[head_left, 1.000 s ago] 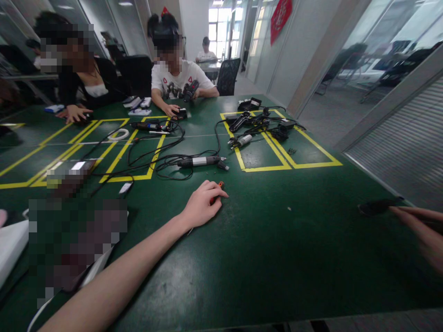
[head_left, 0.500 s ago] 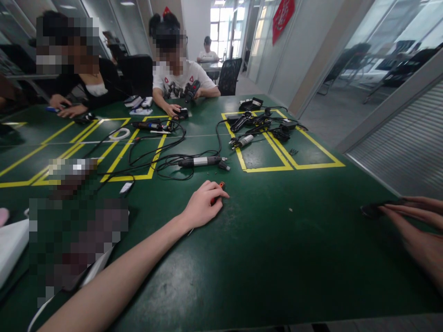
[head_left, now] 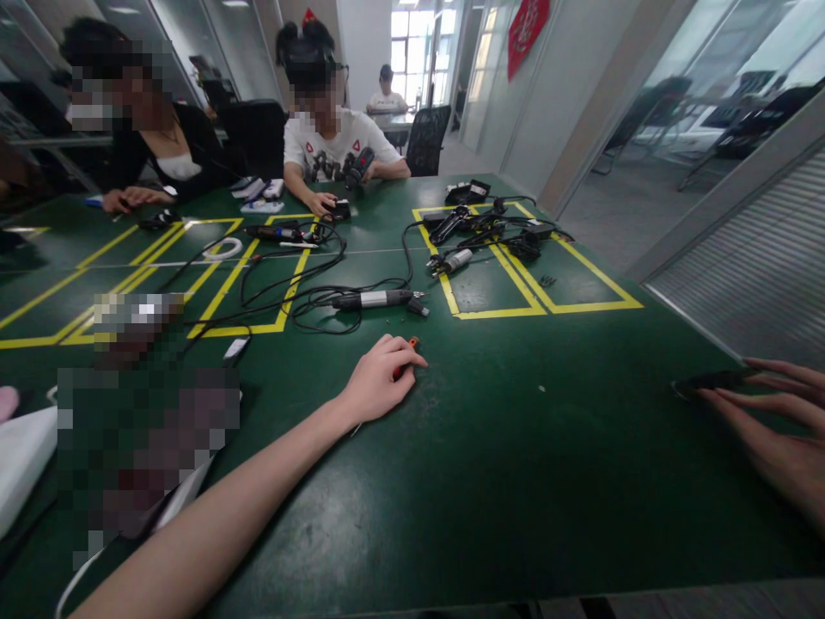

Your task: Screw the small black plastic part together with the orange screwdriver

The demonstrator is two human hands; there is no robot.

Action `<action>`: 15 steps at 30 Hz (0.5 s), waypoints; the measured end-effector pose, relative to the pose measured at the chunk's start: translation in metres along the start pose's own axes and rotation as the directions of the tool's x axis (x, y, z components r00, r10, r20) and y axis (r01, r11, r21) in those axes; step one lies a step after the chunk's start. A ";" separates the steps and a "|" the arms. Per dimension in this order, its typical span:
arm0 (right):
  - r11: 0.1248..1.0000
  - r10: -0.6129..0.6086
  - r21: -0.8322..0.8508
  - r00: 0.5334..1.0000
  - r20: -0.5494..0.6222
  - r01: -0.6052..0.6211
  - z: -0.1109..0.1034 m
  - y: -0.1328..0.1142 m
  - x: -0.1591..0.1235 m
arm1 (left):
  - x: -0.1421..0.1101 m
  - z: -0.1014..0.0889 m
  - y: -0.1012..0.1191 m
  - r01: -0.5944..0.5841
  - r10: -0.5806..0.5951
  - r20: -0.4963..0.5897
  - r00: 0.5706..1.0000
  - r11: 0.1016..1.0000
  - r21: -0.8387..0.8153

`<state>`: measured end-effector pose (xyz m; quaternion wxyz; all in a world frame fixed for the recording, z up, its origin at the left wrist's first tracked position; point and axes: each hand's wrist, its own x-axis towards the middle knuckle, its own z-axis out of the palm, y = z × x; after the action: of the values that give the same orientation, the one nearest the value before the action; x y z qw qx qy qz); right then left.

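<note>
With left hand [head_left: 380,378], grips red tool [head_left: 413,343] low against green table [head_left: 516,481], palm down, fingers bent over it. Mostly hidden under the hand; shows orange near the fingertips. Just beyond: grey-black driver [head_left: 380,299] on its side, beside looped black cord [head_left: 322,327].

Well off to the right, by table's edge: black piece [head_left: 705,381], pinched in right hand [head_left: 790,438]; too dark and blurred to identify. Between the hands, on the table: pale fleck [head_left: 541,389].

Farther out: yellow tape frames [head_left: 477,315], with black cables [head_left: 490,228] heaped in those at right. At left, past the forearm: blurred-out object [head_left: 186,430].

Across the table: co-worker in white shirt [head_left: 354,137], one hand at black block [head_left: 340,210], dark drill [head_left: 358,168] in the other. Farther left: second co-worker in black sleeves [head_left: 125,155].
</note>
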<state>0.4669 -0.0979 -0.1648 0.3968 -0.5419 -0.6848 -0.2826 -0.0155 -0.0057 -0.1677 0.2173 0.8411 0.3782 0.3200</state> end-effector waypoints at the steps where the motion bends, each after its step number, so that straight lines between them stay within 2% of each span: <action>1: 0.999 -0.034 -0.010 0.999 -0.026 0.034 0.001 0.000 0.001 | 0.000 0.000 0.000 0.003 -0.003 0.002 1.000 1.000 0.001; 3: 0.995 -0.094 -0.033 0.993 -0.069 0.092 0.003 0.000 0.002 | 0.000 0.000 0.000 0.006 -0.006 0.003 1.000 1.000 0.000; 7: 0.988 -0.142 -0.067 0.988 -0.064 0.138 0.005 0.000 0.005 | 0.000 0.000 -0.001 -0.005 0.005 -0.002 1.000 1.000 -0.005; 15: 0.996 -0.068 -0.056 0.997 -0.022 0.067 0.008 0.004 -0.002 | 0.000 -0.001 0.000 -0.001 0.001 0.002 1.000 1.000 0.005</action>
<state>0.4686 -0.0913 -0.1706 0.3798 -0.5261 -0.6898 -0.3211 -0.0158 -0.0059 -0.1670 0.2152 0.8421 0.3786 0.3182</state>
